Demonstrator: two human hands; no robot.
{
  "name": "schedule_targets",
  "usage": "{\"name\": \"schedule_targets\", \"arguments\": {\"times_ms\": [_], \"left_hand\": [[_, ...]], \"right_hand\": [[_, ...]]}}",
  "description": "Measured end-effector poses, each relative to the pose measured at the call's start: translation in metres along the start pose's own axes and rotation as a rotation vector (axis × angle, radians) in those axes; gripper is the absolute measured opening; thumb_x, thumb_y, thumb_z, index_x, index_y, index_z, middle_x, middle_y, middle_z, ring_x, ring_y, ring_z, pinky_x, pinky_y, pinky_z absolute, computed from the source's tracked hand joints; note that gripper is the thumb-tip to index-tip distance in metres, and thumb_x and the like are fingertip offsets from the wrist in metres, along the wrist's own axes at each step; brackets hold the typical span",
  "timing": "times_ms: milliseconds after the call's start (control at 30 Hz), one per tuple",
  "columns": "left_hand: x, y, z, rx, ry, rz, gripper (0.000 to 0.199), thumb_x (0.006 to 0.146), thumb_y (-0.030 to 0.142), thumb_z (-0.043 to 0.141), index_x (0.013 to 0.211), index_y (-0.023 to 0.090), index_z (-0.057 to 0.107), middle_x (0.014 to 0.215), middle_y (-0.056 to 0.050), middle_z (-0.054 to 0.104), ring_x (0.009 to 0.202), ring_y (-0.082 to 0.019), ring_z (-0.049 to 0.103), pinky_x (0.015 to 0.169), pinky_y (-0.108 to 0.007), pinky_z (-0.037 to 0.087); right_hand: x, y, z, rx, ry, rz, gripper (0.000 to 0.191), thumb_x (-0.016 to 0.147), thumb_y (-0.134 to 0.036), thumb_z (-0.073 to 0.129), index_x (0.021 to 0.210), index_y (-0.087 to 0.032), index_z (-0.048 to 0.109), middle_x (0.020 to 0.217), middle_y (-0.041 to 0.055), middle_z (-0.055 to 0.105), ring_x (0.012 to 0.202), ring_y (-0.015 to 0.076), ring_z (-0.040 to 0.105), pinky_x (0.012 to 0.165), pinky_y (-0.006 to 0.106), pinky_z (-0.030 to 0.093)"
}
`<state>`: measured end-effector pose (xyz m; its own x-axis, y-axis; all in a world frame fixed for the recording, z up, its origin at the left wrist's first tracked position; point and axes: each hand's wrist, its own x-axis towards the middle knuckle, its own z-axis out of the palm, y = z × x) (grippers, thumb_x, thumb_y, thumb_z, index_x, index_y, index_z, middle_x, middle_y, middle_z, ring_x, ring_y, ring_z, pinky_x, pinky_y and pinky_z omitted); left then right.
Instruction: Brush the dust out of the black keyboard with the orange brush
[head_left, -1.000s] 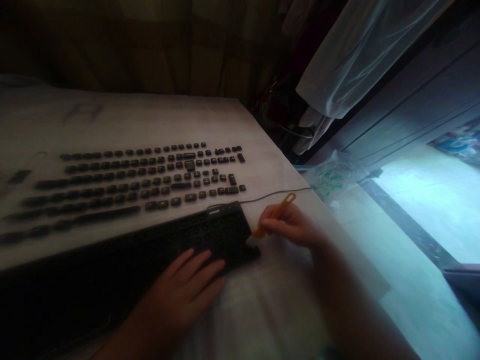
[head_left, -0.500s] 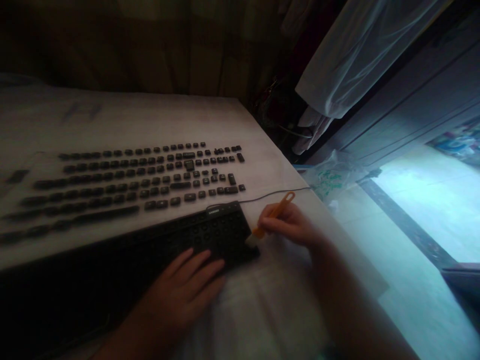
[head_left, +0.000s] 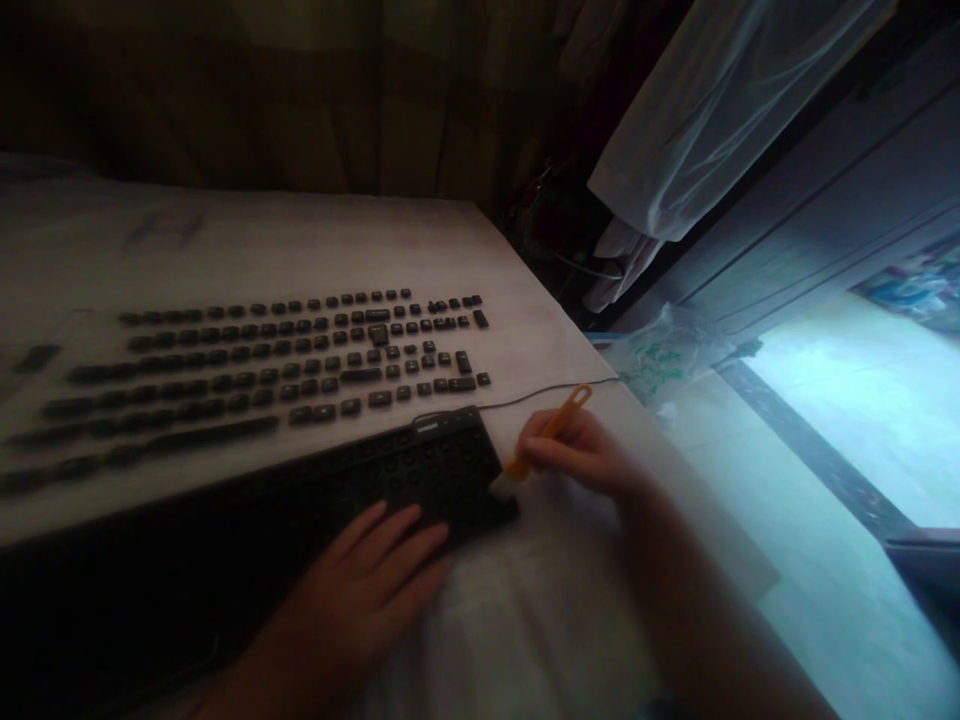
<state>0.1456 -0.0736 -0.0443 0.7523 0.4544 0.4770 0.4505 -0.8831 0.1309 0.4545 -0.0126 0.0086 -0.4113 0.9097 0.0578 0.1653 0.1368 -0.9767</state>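
Note:
A black keyboard base (head_left: 315, 490) with its keycaps off lies along the front of the table. My left hand (head_left: 379, 575) rests on its near edge, fingers stretched out and slightly spread. In my right hand (head_left: 566, 450) is a small brush (head_left: 556, 425) with an orange handle that has a loop at its top end. Its pale bristles (head_left: 504, 486) meet the right end of the base. Loose black keycaps (head_left: 300, 350) lie in several rows behind the base, with the long space bar (head_left: 214, 434) among the front ones.
A thin cable (head_left: 540, 392) runs from the base to the table's right edge. Beyond that edge are a clear plastic bag (head_left: 660, 355) and pale floor tiles (head_left: 810, 450). White cloth (head_left: 675, 150) hangs at the back right, and a dark curtain (head_left: 300, 100) behind the table (head_left: 300, 235).
Almost nothing has moved. The brush tip sits very slightly differently at the right end of the keyboard base, and the whole view has shifted down a little.

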Motion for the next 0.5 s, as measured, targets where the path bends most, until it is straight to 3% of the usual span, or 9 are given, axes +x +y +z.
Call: {"name": "schedule_targets", "arguments": {"times_ms": [167, 300, 500], "left_hand": [[-0.0010, 0.0003, 0.0014, 0.008, 0.008, -0.010, 0.042, 0.101, 0.010, 0.034, 0.123, 0.027, 0.066, 0.136, 0.002, 0.066, 0.134, -0.021, 0.051, 0.116, -0.045, 0.035], [-0.0013, 0.0000, 0.0016, 0.004, 0.012, 0.000, 0.041, 0.102, 0.012, 0.033, 0.121, 0.026, 0.067, 0.136, 0.002, 0.065, 0.133, -0.021, 0.051, 0.116, -0.046, 0.034], [0.0002, -0.0001, 0.0012, 0.013, 0.026, -0.005, 0.042, 0.103, 0.012, 0.032, 0.120, 0.026, 0.068, 0.134, 0.002, 0.067, 0.132, -0.021, 0.052, 0.116, -0.045, 0.036]], "right_hand": [[0.0008, 0.0029, 0.0013, -0.093, -0.040, 0.023, 0.030, 0.095, -0.040, 0.062, 0.077, -0.016, 0.067, 0.066, 0.0008, 0.064, 0.059, 0.0124, 0.058, 0.055, 0.024, 0.046], [0.0013, 0.0061, 0.0039, -0.033, -0.071, 0.054, 0.034, 0.095, -0.044, 0.061, 0.077, -0.016, 0.066, 0.066, 0.0008, 0.063, 0.059, 0.0121, 0.058, 0.055, 0.024, 0.046], [-0.0010, 0.0064, 0.0012, 0.066, 0.002, 0.028, 0.036, 0.092, -0.049, 0.064, 0.079, -0.016, 0.067, 0.062, -0.0013, 0.060, 0.052, 0.0097, 0.052, 0.048, 0.022, 0.040]]}}
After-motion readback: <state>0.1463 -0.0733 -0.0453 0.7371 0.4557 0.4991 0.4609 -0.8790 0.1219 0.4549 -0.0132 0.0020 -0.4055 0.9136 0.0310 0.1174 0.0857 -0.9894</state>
